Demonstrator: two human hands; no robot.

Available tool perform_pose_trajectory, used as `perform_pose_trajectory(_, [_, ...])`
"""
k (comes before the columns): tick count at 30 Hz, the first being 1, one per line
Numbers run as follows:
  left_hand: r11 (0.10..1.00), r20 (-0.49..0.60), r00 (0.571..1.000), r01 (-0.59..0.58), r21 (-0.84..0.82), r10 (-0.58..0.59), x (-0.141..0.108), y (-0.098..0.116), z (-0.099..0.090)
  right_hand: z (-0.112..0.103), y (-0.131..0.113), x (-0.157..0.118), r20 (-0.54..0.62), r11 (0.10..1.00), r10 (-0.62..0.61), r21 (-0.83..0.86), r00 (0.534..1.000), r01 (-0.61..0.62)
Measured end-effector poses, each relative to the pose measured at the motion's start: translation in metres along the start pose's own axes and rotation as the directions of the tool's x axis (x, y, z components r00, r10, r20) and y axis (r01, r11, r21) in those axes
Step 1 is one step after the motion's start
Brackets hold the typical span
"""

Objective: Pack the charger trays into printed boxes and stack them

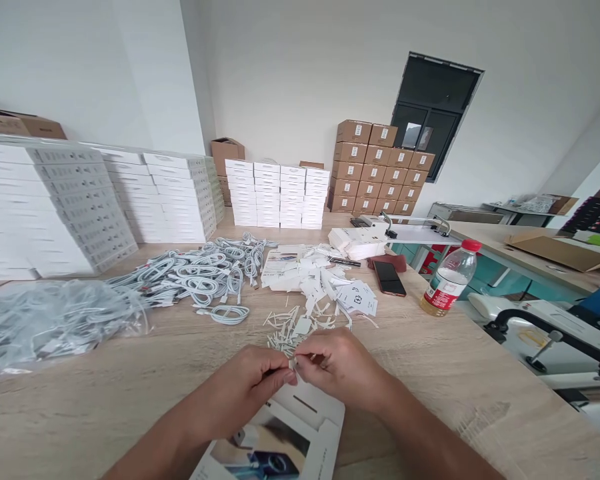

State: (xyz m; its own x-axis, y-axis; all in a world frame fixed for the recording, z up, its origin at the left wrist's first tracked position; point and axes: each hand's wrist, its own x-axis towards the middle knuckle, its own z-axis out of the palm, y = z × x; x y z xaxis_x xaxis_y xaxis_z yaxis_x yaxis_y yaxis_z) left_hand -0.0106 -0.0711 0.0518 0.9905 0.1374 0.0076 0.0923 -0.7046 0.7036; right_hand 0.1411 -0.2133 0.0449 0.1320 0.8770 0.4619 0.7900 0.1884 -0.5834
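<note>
My left hand [253,383] and my right hand [337,367] meet above the front of the table, fingertips pinched together on a small white piece [293,363]. It is mostly covered by the fingers, so its kind is unclear. Under my hands lies a flat white box [325,437] with a slot near its top and a printed picture of a phone; my forearms hide part of it. Just beyond my fingers is a heap of thin white paper strips [280,337]. Behind that spread white cards and paper scraps [305,270].
Coiled white cables [200,273] and a clear plastic bag of cables [65,320] lie left. White boxes [280,193] stand stacked behind. To the right are a phone [389,278], a red-capped bottle [449,280] and a clamp-like machine [545,333]. Cartons [375,167] rise at the wall.
</note>
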Motion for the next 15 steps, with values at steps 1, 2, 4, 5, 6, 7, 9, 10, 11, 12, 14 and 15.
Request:
perform_pose_trajectory(1, [1.000,0.003,1.000,0.022,-0.007,-0.022,0.000,-0.001,-0.001,-0.002,0.005,0.000,-0.032,1.000,0.027,-0.006,0.999,-0.027])
perform_pose_trajectory(2, [0.999,0.003,0.999,0.047,-0.020,-0.047,0.000,-0.002,-0.002,-0.005,0.011,-0.001,-0.066,0.998,0.061,-0.016,0.996,-0.063])
perform_pose_trajectory(4, [0.993,0.001,0.995,0.101,-0.063,-0.101,0.001,-0.007,-0.005,-0.012,0.026,-0.002,-0.124,0.987,0.146,-0.046,0.982,-0.152])
perform_pose_trajectory(5, [0.988,0.000,0.992,0.126,-0.093,-0.126,0.001,-0.010,-0.006,-0.015,0.034,-0.003,-0.141,0.978,0.188,-0.066,0.972,-0.199])
perform_pose_trajectory(6, [0.981,0.000,0.989,0.147,-0.127,-0.148,0.001,-0.013,-0.007,-0.019,0.042,-0.003,-0.150,0.966,0.228,-0.087,0.962,-0.242])
perform_pose_trajectory(7, [0.973,0.000,0.987,0.161,-0.163,-0.163,0.001,-0.015,-0.009,-0.021,0.049,-0.003,-0.153,0.954,0.261,-0.111,0.953,-0.279])
perform_pose_trajectory(9, [0.959,0.007,0.984,0.174,-0.226,-0.177,0.002,-0.020,-0.010,-0.025,0.060,-0.004,-0.135,0.930,0.309,-0.164,0.941,-0.329])
perform_pose_trajectory(10, [0.952,0.008,0.984,0.177,-0.248,-0.181,0.002,-0.022,-0.010,-0.026,0.063,-0.004,-0.118,0.918,0.327,-0.197,0.938,-0.345])
perform_pose_trajectory(11, [0.948,0.009,0.983,0.181,-0.261,-0.185,0.002,-0.023,-0.010,-0.026,0.065,-0.005,-0.099,0.904,0.342,-0.237,0.935,-0.356])
perform_pose_trajectory(12, [0.946,0.009,0.981,0.188,-0.265,-0.192,0.002,-0.024,-0.010,-0.026,0.065,-0.005,-0.084,0.887,0.356,-0.281,0.930,-0.365])
perform_pose_trajectory(14, [0.943,0.006,0.978,0.202,-0.264,-0.208,0.003,-0.025,-0.009,-0.026,0.063,-0.006,-0.088,0.850,0.383,-0.356,0.920,-0.388])
perform_pose_trajectory(15, [0.942,0.006,0.977,0.208,-0.265,-0.214,0.003,-0.025,-0.008,-0.025,0.060,-0.006,-0.106,0.840,0.388,-0.368,0.915,-0.399])
